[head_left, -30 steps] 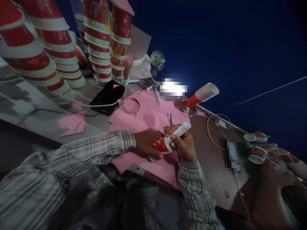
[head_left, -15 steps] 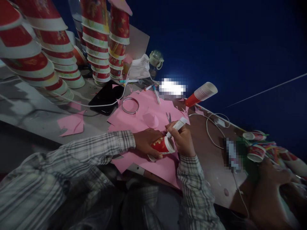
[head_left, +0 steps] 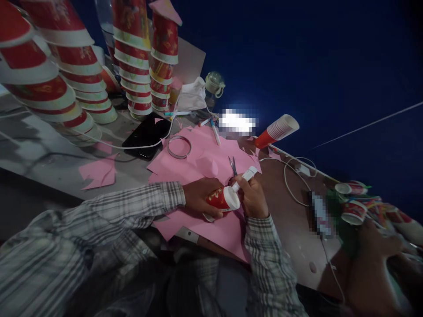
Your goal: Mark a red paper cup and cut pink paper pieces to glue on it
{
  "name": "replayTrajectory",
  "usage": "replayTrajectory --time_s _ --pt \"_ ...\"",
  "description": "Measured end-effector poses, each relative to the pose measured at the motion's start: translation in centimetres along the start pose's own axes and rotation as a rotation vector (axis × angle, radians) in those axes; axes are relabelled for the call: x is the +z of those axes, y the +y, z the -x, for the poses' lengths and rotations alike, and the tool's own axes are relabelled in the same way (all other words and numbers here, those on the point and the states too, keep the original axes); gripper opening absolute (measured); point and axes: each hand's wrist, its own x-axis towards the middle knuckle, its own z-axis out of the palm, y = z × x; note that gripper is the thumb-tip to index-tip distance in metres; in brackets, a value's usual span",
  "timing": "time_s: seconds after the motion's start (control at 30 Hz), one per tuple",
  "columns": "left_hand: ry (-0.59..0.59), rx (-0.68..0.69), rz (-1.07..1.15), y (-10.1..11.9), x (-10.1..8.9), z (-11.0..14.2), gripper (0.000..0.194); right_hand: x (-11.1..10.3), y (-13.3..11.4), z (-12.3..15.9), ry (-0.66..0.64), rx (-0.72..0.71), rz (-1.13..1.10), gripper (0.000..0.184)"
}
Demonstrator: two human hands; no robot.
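Observation:
My left hand [head_left: 202, 198] is wrapped round a red paper cup [head_left: 219, 199] with gold print, tilted so its white end points right. Between the fingers of my right hand [head_left: 254, 197] is a white glue stick [head_left: 247, 174], its lower tip at the cup's upper rim. Both hands are over pink paper sheets [head_left: 201, 229]. Just beyond my right hand lie scissors [head_left: 233, 165], blades pointing away; their handles are hidden by the hand. A folded pink paper piece [head_left: 209, 166] sits beyond the cup, and a grey ring of tape [head_left: 179, 147] lies farther left.
Tall stacks of red paper cups [head_left: 135, 66] stand at the left, near a black phone [head_left: 147, 135] crossed by a white cable. A leaning cup stack [head_left: 276, 131] is at the far edge. At right, another person's hand [head_left: 380, 242] is near cups and coloured strips.
My right hand has shifted the glue stick slightly down and right along the cup's rim. The cup has turned a little in my left hand, and more of the scissors shows.

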Motion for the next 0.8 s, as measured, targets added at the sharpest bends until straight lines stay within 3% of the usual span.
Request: replayTrajectory --time_s 0.17,0.37,0.6,0.7,0.8 --pt "0.178 -0.066 -0.038 -0.6 0.1 0.3 0.065 -0.2 0.4 -0.1 0.066 -0.066 -0.037 0.037" --pt "0.462 -0.117 0.052 -1.9 0.0 0.0 0.054 0.6 -0.2 0.8 0.042 -0.164 -0.098 0.033" --pt "0.388 -0.226 0.149 -1.7 -0.3 -0.2 0.064 0.3 -0.6 1.2 0.22 -0.415 -0.162 0.032" --pt "0.385 -0.277 0.107 -1.1 -0.2 -0.2 0.07 0.3 -0.6 1.8 0.206 -0.535 0.022 0.03" --pt "0.402 -0.238 0.102 -0.6 -0.1 -0.2 0.073 0.7 -0.6 2.3 0.171 -0.718 0.238 0.024"
